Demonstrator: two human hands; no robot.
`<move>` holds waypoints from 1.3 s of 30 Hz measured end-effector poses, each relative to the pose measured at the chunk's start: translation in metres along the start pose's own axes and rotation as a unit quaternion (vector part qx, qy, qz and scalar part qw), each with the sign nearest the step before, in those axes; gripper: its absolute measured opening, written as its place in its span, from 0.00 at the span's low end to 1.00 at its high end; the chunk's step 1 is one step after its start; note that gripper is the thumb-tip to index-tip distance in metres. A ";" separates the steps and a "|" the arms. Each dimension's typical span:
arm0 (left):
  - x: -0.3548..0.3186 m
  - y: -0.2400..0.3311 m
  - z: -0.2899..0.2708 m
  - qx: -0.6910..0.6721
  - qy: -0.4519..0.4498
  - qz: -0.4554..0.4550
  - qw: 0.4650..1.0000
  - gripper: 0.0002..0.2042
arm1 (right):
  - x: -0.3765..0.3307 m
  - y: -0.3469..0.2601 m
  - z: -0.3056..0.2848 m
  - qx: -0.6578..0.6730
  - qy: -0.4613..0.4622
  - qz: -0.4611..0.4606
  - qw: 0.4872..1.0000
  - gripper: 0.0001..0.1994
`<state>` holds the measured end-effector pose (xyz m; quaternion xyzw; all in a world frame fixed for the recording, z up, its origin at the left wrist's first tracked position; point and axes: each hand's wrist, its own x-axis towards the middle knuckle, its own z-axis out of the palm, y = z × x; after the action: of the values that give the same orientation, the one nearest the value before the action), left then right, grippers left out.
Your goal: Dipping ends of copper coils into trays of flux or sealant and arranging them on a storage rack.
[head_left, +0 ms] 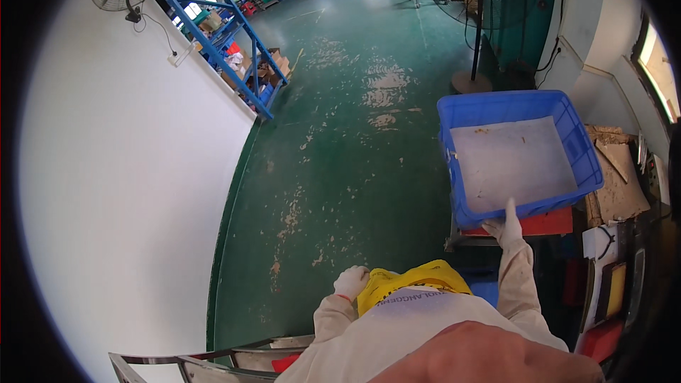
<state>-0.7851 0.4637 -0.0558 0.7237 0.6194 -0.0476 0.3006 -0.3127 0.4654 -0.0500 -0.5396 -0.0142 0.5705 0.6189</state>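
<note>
Gloved hands are both in view, working ahead of the body. The left hand (352,282), in a white glove, has its fingers curled shut on the near left edge of a yellow bag (410,284) held against the chest. The right hand (508,227) reaches forward to the near rim of the blue crate (454,170); its fingers are spread apart, one pointing up over the rim, and it touches or nearly touches the wall, though contact cannot be confirmed. The crate sits on a red stand (546,224) and holds only a pale liner sheet (514,159) with a few specks at its far edge.

Judgement: the step in hand appears to be steadying or drawing in the crate while the bag is kept ready. The next move calls for a firm grip on the near rim and a controlled lift of the bag toward the crate opening.

Cardboard scraps (616,170) lie off the crate's right side; a pedestal fan (474,28) stands beyond its far edge.
</note>
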 end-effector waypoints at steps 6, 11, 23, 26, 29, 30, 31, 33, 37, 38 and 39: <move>0.086 0.024 -0.038 0.014 -0.051 0.044 0.998 0.15 | 0.030 -0.007 0.054 0.032 0.003 -0.035 0.999 0.31; 0.155 0.010 -0.050 -0.044 -0.084 0.054 0.994 0.17 | 0.059 -0.010 0.069 0.043 0.037 -0.047 0.997 0.32; 0.178 -0.173 -0.023 -0.009 -0.170 -0.152 0.974 0.24 | 0.088 0.194 -0.137 -0.110 0.181 -0.075 0.974 0.27; 0.169 -0.184 -0.023 -0.026 -0.175 -0.171 0.969 0.25 | 0.107 0.184 -0.093 0.322 0.091 -0.025 0.942 0.36; 0.176 -0.182 -0.029 -0.042 -0.168 -0.175 0.969 0.24 | 0.113 0.178 -0.086 0.289 0.123 -0.010 0.949 0.36; 0.182 -0.179 -0.029 -0.051 -0.160 -0.168 0.971 0.24 | 0.112 0.180 -0.082 0.277 0.142 -0.006 0.950 0.36; 0.188 -0.175 -0.030 -0.048 -0.162 -0.169 0.971 0.24 | 0.112 0.182 -0.076 0.265 0.160 -0.003 0.951 0.36; 0.198 -0.166 -0.036 -0.082 -0.152 -0.145 0.974 0.25 | 0.109 0.187 -0.067 0.241 0.198 0.003 0.950 0.36; 0.215 -0.146 -0.060 -0.072 -0.173 -0.137 0.973 0.22 | 0.114 0.173 -0.066 0.185 0.272 0.003 0.944 0.37; 0.218 -0.140 -0.072 -0.074 -0.179 -0.139 0.971 0.23 | 0.116 0.168 -0.069 0.171 0.292 0.001 0.941 0.37; 0.220 -0.138 -0.079 -0.076 -0.185 -0.141 0.970 0.24 | 0.119 0.164 -0.072 0.158 0.312 -0.001 0.937 0.37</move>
<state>-0.8870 0.7012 -0.1404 0.5828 0.6505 -0.1752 0.4545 -0.3386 0.4663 -0.2636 -0.5856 0.2690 0.3679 0.6703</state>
